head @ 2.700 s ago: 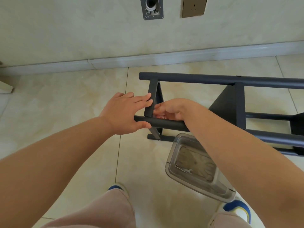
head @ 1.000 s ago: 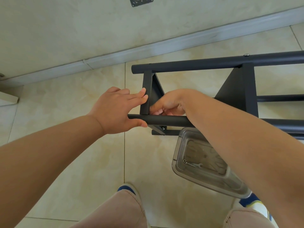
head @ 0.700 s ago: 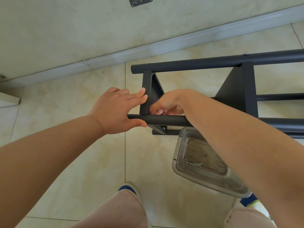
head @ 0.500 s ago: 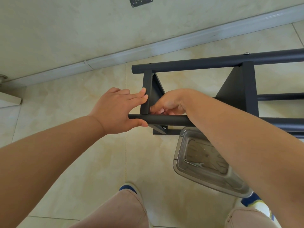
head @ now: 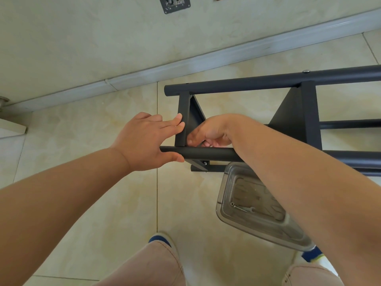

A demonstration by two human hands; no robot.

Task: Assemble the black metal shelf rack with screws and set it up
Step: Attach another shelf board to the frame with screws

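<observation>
Bare forearms, beige trousers, blue-and-white shoes.

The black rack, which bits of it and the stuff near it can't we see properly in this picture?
All in the head view:
- Rack: its right end is cut off by the picture edge.
- Right hand: its fingertips curl behind the near tube, so whatever they pinch is hidden.
- Clear container: the right forearm covers its far side; the small wrench inside is too small to read.
- Wall plate: cut off by the top edge.
</observation>
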